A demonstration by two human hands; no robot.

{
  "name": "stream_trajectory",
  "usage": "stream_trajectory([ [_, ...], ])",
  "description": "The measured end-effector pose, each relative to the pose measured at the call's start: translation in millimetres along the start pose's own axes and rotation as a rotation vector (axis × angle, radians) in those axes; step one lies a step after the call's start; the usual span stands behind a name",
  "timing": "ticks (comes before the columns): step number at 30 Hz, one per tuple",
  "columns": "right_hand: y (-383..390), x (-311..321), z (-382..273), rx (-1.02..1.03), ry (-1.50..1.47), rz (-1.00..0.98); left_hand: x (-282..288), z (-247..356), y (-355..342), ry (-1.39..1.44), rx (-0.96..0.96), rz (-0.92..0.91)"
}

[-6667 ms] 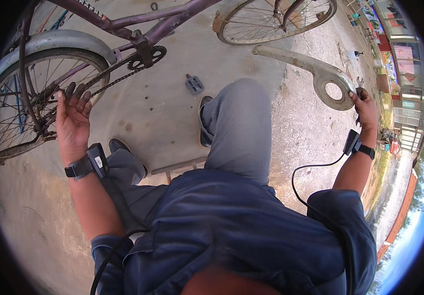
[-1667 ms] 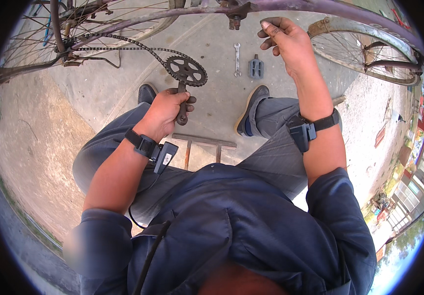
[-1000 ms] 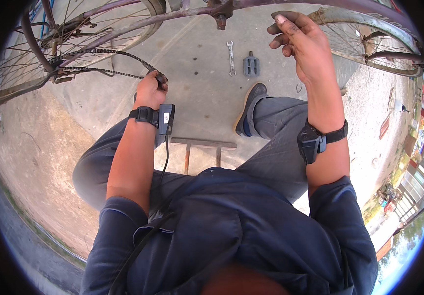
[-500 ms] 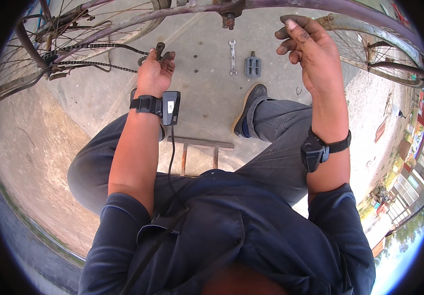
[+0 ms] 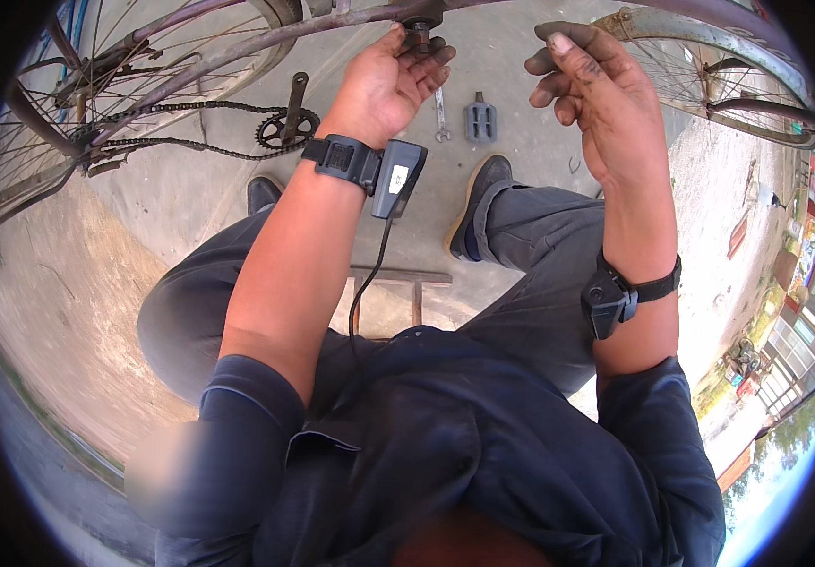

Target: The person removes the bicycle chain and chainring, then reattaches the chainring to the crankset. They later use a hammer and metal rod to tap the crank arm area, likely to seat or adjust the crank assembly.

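Left fingers (image 5: 437, 59) part-open at frame spindle (image 5: 419, 36), right fingers (image 5: 551, 89) loosely curled, grips unclear

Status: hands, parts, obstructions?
Left hand at rusty metal axle; right hand half-curled, contents unclear. Dark, toothed metal chainring off axle. Left hand partly hides silver metal wrench.

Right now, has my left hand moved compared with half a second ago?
Yes. Judged against the loose grey pedal, your left hand has moved right and forward, away from the chainring and up to the axle stub.
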State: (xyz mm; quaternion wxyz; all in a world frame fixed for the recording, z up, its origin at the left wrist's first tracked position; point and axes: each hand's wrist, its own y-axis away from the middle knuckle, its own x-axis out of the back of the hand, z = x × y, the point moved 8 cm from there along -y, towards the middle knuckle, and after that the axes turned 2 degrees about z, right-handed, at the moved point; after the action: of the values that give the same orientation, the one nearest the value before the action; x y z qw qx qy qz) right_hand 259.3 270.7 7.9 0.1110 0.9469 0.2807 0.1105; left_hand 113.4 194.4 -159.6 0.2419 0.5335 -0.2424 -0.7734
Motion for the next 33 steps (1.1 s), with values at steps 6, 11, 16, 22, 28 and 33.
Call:
stream_trajectory([
  [6,5.5,9.9,1.7,-0.012,0.011,0.014,1.8,-6.5,-12.7,0.175,0.060,-0.062],
  [11,10.9,13.3,-3.0,-0.056,0.014,0.102,2.7,-8.0,-19.2,0.230,0.105,-0.171],
  [16,10.1,6.9,-1.3,-0.123,-0.080,0.048,0.8,-7.0,-23.2,0.270,0.119,-0.261],
  [22,1.0,6.3,6.1,-0.175,-0.058,0.065,-0.2,-7.7,-15.3,0.114,0.054,-0.109],
  [28,-40.0,-32.5,10.2,-0.098,0.263,0.035,8.6,-20.1,12.4,-0.044,0.061,0.064],
  [33,-63.9,-54.6,-7.2,0.196,0.528,0.163,22.3,-26.7,32.0,-0.085,0.098,0.118],
])
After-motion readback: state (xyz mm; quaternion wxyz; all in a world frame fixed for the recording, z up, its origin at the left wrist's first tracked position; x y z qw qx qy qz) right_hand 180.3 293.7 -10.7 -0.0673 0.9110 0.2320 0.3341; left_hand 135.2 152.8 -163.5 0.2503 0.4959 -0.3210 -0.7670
